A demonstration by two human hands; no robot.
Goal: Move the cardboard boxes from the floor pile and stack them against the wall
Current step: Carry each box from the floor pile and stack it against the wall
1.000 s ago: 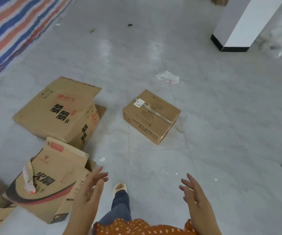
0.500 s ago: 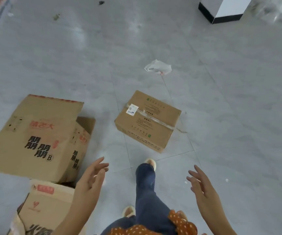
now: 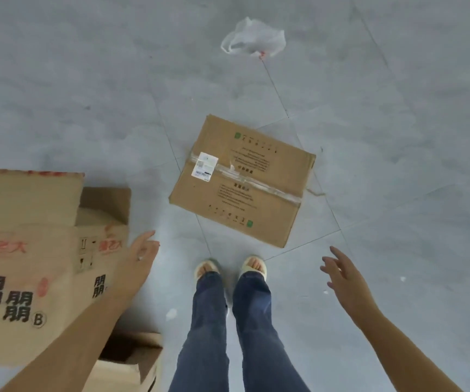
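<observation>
On floor: 3 boxes unmoved, no wall stack visible.
Left hand (image 3: 140,261) and right hand (image 3: 347,281) spread wide, empty, flanking taped box (image 3: 242,182).

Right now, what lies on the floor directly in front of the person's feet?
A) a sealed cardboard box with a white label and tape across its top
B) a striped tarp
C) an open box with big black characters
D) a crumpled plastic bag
A: the taped cardboard box, with its white shipping label, sits just ahead of the slippered feet; the plastic bag lies farther off, and the open printed box is to the left.
</observation>
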